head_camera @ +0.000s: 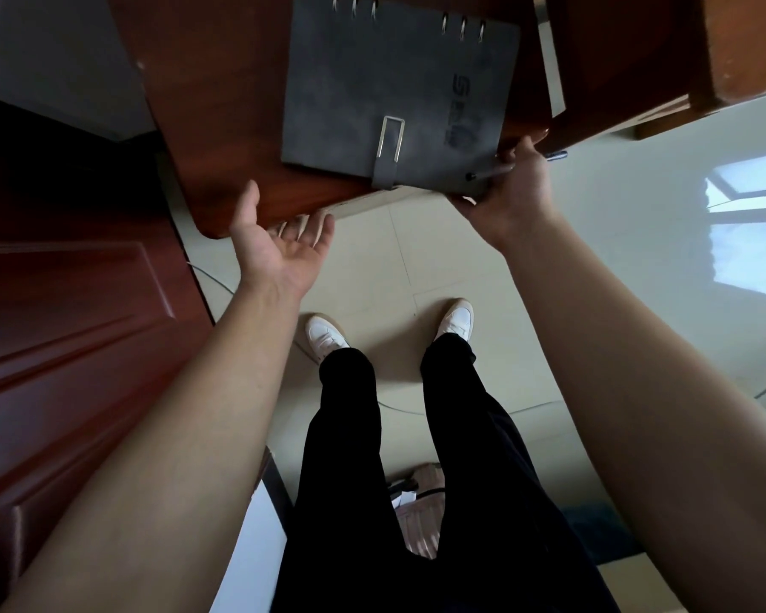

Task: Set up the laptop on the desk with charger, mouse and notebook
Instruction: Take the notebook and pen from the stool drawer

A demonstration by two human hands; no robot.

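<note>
A grey ring-bound notebook (390,90) with a strap clasp lies on the reddish wooden desk (222,108), its near edge reaching the desk's front edge. My right hand (511,188) grips the notebook's near right corner and also holds a dark pen (496,172) against it. My left hand (284,234) is open, palm up, at the desk's front edge left of the notebook, with its fingers tucked under the edge. No laptop, charger or mouse is in view.
A dark wooden door (63,329) stands on the left. A wooden chair or second piece of furniture (637,59) is at the upper right. Below are a glossy tiled floor (637,241), my legs and white shoes, and a bag (421,515) behind my feet.
</note>
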